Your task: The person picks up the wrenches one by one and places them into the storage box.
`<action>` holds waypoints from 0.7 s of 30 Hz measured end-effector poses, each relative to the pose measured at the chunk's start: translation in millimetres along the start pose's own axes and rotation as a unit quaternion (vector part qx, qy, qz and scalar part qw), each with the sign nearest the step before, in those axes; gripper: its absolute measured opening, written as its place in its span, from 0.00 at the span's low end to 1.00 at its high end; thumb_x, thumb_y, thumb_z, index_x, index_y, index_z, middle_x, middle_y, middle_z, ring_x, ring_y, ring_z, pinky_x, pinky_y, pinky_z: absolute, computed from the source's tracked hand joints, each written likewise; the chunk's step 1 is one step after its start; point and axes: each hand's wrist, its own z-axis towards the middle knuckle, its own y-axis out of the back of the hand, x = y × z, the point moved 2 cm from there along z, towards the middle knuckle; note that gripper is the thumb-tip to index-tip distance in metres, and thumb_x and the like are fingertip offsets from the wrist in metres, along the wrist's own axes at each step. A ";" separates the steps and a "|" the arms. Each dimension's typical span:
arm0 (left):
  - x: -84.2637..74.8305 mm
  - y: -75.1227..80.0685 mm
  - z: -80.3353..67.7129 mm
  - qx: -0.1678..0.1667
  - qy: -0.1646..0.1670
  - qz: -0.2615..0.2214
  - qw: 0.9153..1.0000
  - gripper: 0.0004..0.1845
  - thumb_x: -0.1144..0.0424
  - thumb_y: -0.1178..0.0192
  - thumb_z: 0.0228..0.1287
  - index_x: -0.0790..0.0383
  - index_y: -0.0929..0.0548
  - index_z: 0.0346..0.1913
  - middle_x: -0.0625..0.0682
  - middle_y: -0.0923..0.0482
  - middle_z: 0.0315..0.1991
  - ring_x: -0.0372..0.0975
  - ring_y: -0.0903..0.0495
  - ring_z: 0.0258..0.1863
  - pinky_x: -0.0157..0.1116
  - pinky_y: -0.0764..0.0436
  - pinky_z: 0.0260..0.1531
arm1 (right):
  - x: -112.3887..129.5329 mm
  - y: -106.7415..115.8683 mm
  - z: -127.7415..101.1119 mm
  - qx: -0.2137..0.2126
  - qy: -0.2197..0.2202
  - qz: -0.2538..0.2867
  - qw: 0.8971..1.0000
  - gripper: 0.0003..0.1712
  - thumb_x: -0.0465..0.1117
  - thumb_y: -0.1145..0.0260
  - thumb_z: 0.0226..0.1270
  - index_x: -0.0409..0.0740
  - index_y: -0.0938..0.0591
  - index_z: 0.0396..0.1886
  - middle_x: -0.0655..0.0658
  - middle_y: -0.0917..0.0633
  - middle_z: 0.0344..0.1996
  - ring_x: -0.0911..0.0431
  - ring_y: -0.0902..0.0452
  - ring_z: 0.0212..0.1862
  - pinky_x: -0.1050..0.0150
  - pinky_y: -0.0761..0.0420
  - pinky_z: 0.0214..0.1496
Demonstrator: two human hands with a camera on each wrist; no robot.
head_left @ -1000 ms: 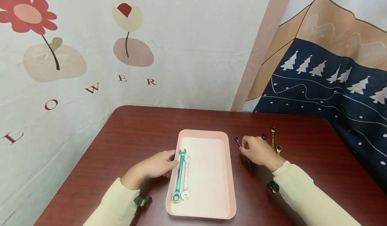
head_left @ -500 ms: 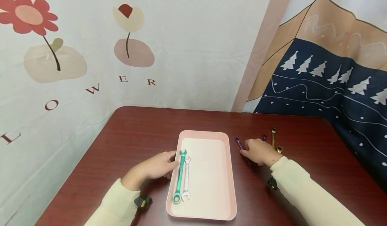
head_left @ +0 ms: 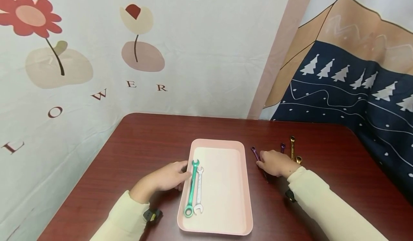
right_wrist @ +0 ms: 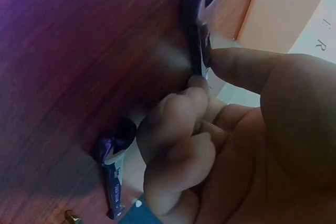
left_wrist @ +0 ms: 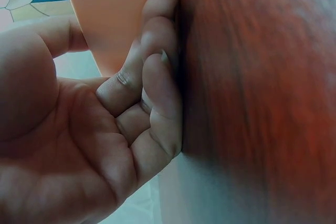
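Observation:
A pink tray (head_left: 217, 142) lies in the middle of the dark red table (head_left: 145, 137). Inside it, along the left side, a green wrench (head_left: 191, 187) and a silver wrench (head_left: 198, 189) lie side by side. My left hand (head_left: 167, 178) rests against the tray's left wall (left_wrist: 115, 9), its fingers (left_wrist: 157, 72) loosely curled on the table. To the right of the tray, my right hand (head_left: 274, 164) pinches a purple wrench (head_left: 255, 152) that lies on the table. In the right wrist view the thumb and a fingertip meet on that wrench's shaft (right_wrist: 198, 30).
A second purple wrench (head_left: 282, 147) (right_wrist: 113, 166) and a gold wrench (head_left: 292, 146) lie just beyond my right hand. Cloth backdrops hang close behind the table and along its right side. The table's right edge runs near the wrenches.
My right hand has settled lower and slightly nearer over the purple wrench, and its wrist has dropped. The left hand and the tray have stayed in place.

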 end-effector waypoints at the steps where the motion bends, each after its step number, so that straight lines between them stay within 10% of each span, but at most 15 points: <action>1: 0.3 0.0 0.0 0.000 0.001 0.000 1.000 0.24 0.62 0.49 0.75 0.68 0.32 0.69 0.52 0.23 0.19 0.40 0.24 0.18 0.37 0.23 0.22 | 0.8 -0.1 0.2 0.000 0.003 -0.003 1.000 0.12 0.45 0.38 0.73 0.41 0.20 0.35 0.47 0.23 0.20 0.56 0.27 0.24 0.61 0.26 0.26; 21: 2.5 0.0 1.1 -0.001 0.011 0.012 1.000 0.23 0.61 0.49 0.75 0.66 0.31 0.69 0.51 0.24 0.18 0.39 0.25 0.17 0.35 0.24 0.22 | 2.2 -5.5 3.7 -0.015 -0.011 0.063 0.998 0.12 0.40 0.39 0.65 0.43 0.24 0.21 0.46 0.24 0.14 0.60 0.28 0.09 0.65 0.27 0.15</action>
